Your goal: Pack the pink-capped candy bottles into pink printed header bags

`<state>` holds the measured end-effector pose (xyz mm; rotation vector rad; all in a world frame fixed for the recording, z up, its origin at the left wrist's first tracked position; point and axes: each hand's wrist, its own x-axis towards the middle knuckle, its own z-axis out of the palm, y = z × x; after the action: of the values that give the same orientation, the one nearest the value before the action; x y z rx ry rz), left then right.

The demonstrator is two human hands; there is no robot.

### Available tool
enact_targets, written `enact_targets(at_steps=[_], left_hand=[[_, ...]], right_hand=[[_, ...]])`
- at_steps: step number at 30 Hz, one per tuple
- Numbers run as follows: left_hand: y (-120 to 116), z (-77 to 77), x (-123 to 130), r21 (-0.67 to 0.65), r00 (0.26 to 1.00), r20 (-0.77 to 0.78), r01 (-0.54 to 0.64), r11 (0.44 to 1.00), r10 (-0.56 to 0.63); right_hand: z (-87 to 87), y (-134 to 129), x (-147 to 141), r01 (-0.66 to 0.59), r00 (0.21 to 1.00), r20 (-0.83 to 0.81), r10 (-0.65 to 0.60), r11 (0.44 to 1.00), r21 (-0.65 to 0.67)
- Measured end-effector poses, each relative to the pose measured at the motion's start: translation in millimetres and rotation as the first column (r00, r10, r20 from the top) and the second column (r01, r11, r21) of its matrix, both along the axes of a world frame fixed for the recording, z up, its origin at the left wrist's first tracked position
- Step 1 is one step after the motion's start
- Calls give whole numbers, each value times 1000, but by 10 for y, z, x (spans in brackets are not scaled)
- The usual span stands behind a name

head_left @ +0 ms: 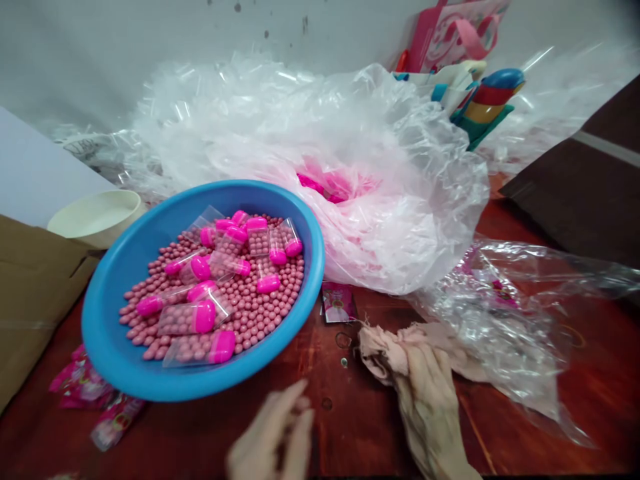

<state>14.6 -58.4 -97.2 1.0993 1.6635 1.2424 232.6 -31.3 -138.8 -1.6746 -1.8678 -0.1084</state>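
My right hand (425, 387) is closed on a pale pink cloth (387, 350) that lies bunched on the red-brown table (345, 427). My left hand (275, 433), blurred, is over the table's near part, below the blue basin (200, 393); its fingers are curled and partly hidden, so what they hold, if anything, cannot be made out. Inside the basin, pink beads (255, 313) surround several clear tubes with bright pink caps (223, 347), many with beads in them. A small pink packet (339, 303) rests between the basin and the cloth.
A large clear plastic bag (400, 233) with pink pieces lies behind. Crumpled clear plastic (505, 340) is at the right. Pink packets (85, 383) sit left, near a cardboard box (35, 293) and white bowl (97, 213). A dark box (585, 180) stands right.
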Motion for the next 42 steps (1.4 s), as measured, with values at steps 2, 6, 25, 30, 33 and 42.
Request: enact_targets(at_steps=[2, 6, 25, 30, 33, 42], left_hand=[[180, -133, 542, 73, 977, -66, 210, 975, -205], [485, -288, 925, 62, 896, -107, 439, 896, -431], [1000, -80, 559, -60, 910, -280, 301, 952, -305], [875, -111, 473, -101, 927, -221, 286, 953, -302], [754, -87, 389, -130, 936, -178, 285, 950, -305], [692, -68, 440, -84, 930, -167, 317, 945, -327]], right_hand=[[-4, 22, 8, -26, 999, 38, 25, 1000, 5], [61, -99, 142, -128, 987, 95, 128, 992, -5], [179, 576, -549, 132, 991, 37, -128, 977, -170], [213, 571, -497, 61, 995, -58, -79, 965, -254], [229, 561, -477, 16, 988, -143, -61, 955, -295], [238, 491, -606, 129, 979, -121, -165, 957, -261]])
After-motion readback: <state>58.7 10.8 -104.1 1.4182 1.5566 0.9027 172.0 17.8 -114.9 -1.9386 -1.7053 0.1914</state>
